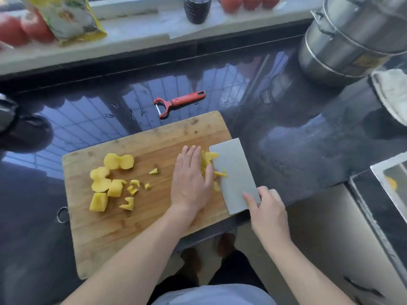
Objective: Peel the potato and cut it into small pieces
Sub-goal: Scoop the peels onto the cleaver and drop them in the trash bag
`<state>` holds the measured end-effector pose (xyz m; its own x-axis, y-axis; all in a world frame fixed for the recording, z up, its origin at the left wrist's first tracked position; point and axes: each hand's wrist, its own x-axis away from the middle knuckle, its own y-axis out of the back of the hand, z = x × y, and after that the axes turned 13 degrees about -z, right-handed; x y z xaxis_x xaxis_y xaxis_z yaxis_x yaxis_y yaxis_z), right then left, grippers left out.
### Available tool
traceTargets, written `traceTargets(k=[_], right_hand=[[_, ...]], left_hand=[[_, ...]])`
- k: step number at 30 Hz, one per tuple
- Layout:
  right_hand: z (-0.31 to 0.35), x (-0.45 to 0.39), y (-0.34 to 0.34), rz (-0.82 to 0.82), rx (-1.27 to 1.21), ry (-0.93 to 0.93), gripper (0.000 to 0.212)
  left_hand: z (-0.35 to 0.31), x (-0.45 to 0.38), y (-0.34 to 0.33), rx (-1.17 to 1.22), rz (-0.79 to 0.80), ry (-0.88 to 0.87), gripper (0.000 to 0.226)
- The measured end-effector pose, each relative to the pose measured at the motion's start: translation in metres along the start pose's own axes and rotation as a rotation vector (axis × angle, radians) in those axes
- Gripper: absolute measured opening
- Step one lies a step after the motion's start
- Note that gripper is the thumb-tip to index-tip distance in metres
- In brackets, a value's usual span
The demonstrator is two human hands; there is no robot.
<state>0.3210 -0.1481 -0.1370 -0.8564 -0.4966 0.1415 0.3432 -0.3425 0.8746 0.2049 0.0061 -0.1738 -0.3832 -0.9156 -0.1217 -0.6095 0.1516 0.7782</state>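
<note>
1. Forearms reach in from the bottom edge over the person's grey top, with dark trousers below.
2. Nearest the body, the right hand (pixel 267 208) curls round the handle of the broad grey rectangular cleaver (pixel 233 175), forefinger laid along the blade's flat. The handle itself is hidden under the palm, so the exact grip cannot be told.
3. Just left of the blade, the left hand (pixel 190 181) lies with straight fingers pressed flat against a heap of yellow peeled potato pieces (pixel 209 160), pushing them toward the tilted blade.
4. Judged from this, the step is gathering cut pieces onto the cleaver. To do it well, the blade's edge should stay low on the worn wooden cutting board (pixel 136 221), and the fingers should stay straight and off the edge.
5. Further left on the board lie larger potato chunks (pixel 110 175) and a few small scraps, well apart from the heap; these look to need more cutting.
6. Beyond the board, on the glossy dark countertop (pixel 286 128), rests a red-handled Y-shaped peeler (pixel 176 103), untouched.
7. Far right stands a stacked stainless steel steamer pot (pixel 343 45); its contents are not visible.
8. On the pale sill behind sit red tomatoes (pixel 19 27), a yellow printed packet (pixel 68 18) and a dark ribbed cup (pixel 197 8), insides unseen.
</note>
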Motion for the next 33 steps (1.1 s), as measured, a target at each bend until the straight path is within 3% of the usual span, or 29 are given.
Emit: traceTargets(k=[9, 16, 20, 22, 24, 26, 28, 33], right_hand=[[0.034, 0.036, -0.028, -0.051, -0.008, -0.090, 0.033], [0.049, 0.041, -0.032, -0.013, -0.043, -0.094, 0.029], [0.044, 0.036, -0.033, 0.028, -0.042, -0.114, 0.032], [0.044, 0.036, -0.032, 0.038, -0.056, -0.120, 0.032], [0.043, 0.035, -0.032, 0.034, -0.063, -0.120, 0.032], [0.043, 0.035, -0.032, 0.038, -0.067, -0.118, 0.031], [0.044, 0.036, -0.032, 0.045, -0.073, -0.118, 0.031], [0.043, 0.035, -0.033, 0.046, -0.064, -0.125, 0.031]], left_hand=[[-0.021, 0.005, -0.017, 0.016, -0.140, 0.188, 0.064], [-0.024, 0.003, -0.002, 0.145, -0.064, 0.196, 0.062], [-0.010, -0.024, 0.045, 0.137, -0.096, 0.146, 0.043], [0.009, -0.048, 0.066, -0.101, 0.018, 0.004, 0.039], [0.022, -0.071, 0.071, -0.377, 0.259, -0.103, 0.028], [0.026, -0.081, 0.067, -0.510, 0.426, -0.164, 0.014], [0.023, -0.083, 0.063, -0.544, 0.446, -0.204, 0.004], [0.015, -0.068, 0.054, -0.483, 0.362, -0.091, 0.012]])
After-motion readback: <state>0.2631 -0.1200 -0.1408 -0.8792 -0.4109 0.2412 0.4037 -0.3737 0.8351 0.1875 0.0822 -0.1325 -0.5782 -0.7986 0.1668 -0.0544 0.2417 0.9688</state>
